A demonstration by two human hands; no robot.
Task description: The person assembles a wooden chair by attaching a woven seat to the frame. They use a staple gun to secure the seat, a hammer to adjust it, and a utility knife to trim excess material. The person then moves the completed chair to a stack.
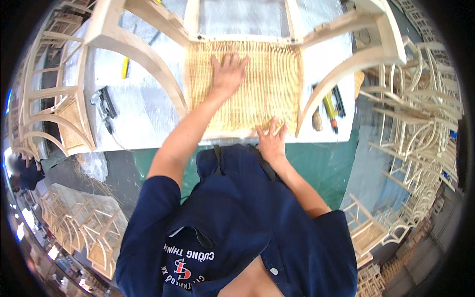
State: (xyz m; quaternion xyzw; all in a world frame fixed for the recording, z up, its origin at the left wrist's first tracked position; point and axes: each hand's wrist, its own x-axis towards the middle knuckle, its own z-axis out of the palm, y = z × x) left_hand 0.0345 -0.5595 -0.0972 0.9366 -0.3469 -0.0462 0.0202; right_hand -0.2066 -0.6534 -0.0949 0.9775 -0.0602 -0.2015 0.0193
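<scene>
Though under left hand [228,79], cane panel [272,84] mostly beyond right hand [272,143].

The white-covered desk [141,116] bears 1 wooden frame [148,57] with its woven panel [274,84], a black-and-silver tool [105,105] at left, a yellow-green tool [328,106] at right.

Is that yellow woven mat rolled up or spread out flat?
Spread out flat. The woven cane panel shows no roll or fold, and the left hand and right hand rest on it with fingers spread.
</scene>
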